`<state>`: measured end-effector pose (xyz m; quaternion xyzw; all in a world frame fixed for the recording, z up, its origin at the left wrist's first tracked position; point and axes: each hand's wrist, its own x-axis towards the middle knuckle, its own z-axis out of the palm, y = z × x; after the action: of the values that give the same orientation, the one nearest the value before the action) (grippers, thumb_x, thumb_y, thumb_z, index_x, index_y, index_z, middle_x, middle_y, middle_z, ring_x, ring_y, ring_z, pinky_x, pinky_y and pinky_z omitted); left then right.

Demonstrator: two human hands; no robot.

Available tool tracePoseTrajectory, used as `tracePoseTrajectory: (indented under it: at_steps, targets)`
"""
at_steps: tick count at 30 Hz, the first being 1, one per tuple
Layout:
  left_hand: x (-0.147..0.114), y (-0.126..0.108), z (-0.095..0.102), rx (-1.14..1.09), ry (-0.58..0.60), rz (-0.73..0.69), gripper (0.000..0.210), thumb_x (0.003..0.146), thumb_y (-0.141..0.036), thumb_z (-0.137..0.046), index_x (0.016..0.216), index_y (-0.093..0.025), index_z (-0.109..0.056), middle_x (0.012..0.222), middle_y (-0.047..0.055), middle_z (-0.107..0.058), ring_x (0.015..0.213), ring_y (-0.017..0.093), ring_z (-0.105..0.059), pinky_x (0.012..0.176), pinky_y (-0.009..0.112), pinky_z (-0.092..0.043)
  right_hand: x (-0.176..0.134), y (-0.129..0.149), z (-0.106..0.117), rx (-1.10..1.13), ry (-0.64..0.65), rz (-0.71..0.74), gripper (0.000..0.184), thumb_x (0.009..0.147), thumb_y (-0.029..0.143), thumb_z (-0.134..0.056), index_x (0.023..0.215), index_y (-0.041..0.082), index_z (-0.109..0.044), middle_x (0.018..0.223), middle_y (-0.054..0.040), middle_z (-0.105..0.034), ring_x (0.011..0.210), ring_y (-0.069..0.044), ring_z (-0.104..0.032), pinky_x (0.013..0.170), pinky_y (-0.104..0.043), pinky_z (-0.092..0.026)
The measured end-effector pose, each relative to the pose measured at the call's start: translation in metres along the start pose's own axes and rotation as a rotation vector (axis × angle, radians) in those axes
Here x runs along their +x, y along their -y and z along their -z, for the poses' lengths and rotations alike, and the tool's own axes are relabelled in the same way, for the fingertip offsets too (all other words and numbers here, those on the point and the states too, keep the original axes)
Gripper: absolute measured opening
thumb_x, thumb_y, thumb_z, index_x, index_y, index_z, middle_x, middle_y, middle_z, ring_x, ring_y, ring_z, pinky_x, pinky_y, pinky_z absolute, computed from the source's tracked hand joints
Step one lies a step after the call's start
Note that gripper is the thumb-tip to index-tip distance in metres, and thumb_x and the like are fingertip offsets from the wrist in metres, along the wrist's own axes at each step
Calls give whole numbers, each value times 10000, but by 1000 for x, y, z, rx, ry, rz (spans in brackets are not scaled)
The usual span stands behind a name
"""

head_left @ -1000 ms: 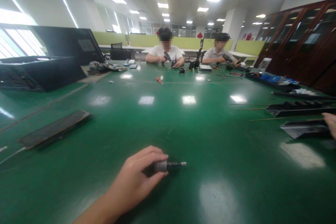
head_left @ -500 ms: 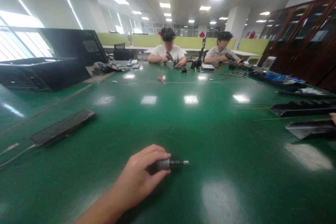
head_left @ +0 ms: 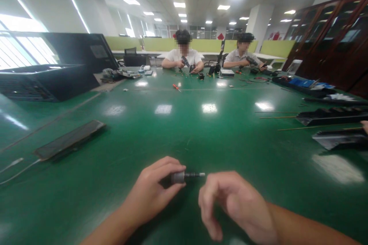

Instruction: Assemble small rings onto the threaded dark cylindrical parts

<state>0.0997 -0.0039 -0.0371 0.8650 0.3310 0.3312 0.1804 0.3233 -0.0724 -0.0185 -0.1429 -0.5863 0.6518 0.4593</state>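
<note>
In the head view, the shafted grey cylinder (head_left: 178, 177) is at the near side of the green tabletop (head_left: 138, 130), lying sideways with its thin ridged shaft (head_left: 194, 175) pointing right. The left hand (head_left: 155, 187) grips it narrowly, fingers over the far side and thumb on the near side, a hold that probably keeps the body steady and leaves the shaft free. The right hand (head_left: 232, 203), right of the cylinder and near the shaft's tip, is loosely curled with a gap inside the fingers; nothing shows in it. Left of the cylinder lies a flat grey slab (head_left: 70, 139) with a white cable (head_left: 24, 170); well beyond it, an orange-handled screwdriver (head_left: 176, 87). To its far right is a black metal channel (head_left: 342, 139), cut off by the frame, as is another person's hand (head_left: 365, 125) beside it. The palm covers the cylinder's rear end. Whether its underside touches the tabletop, or the shaft's tip meets the right hand, I cannot tell; blur softens the ridges.
</note>
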Motion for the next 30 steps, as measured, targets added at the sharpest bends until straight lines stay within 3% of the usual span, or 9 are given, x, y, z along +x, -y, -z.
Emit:
tracePoseTrajectory:
  at_steps: [3, 10, 12, 15, 17, 21, 30]
  targets:
    - [1, 0, 1, 4, -7, -7, 169, 858, -191, -695, 1018, -233, -728, 972, 31, -720, 877, 139, -696, 790, 215, -558, 6, -15, 23, 226, -40, -3, 472, 901, 626, -625, 869, 156, -604, 652, -11, -595, 462, -94, -488, 457, -198, -380]
    - [1, 1, 0, -10, 10, -3, 192, 840, -166, -712, 1020, -232, -718, 970, 24, -714, 874, 132, -685, 791, 218, -547, 6, -19, 25, 215, -36, -38, 553, 875, 724, -567, 860, 171, -580, 587, -1, -578, 428, -109, -472, 443, -211, -373]
    - [0, 1, 0, -15, 18, 2, 200, 842, -160, -712, 1027, -237, -713, 978, 18, -710, 881, 125, -681, 797, 213, -541, 7, -18, 29, 3, -116, -13, 472, 891, 648, -597, 867, 176, -589, 630, -6, -591, 486, -122, -505, 483, -227, -410]
    - [-1, 2, -1, -22, 28, 17, 214, 842, -157, -717, 1038, -242, -709, 989, 10, -706, 893, 120, -675, 809, 211, -535, 9, -18, 35, -622, -275, 102, 187, 827, 336, -726, 900, 183, -647, 774, -25, -633, 703, -165, -577, 684, -292, -474]
    - [-2, 3, -1, -27, 31, 24, 220, 836, -153, -724, 1035, -245, -708, 984, 4, -705, 894, 117, -672, 811, 209, -532, 11, -19, 37, -886, -297, 138, 241, 766, 204, -733, 999, 189, -672, 894, -43, -657, 823, -192, -599, 778, -326, -480]
    - [-2, 3, -2, -38, 42, 19, 241, 825, -143, -733, 1041, -247, -705, 986, 1, -707, 897, 115, -672, 817, 208, -529, 12, -23, 38, -980, -311, 92, 379, 747, 156, -726, 1119, 189, -667, 1014, -67, -665, 923, -215, -618, 824, -344, -502]
    - [-3, 1, -6, -127, 129, -52, 230, 833, -195, -736, 1058, -237, -715, 958, 25, -709, 865, 136, -671, 760, 225, -529, 12, -27, 37, -1076, -186, -4, 156, 794, 212, -740, 949, 203, -758, 870, -42, -684, 826, -201, -635, 766, -333, -492]
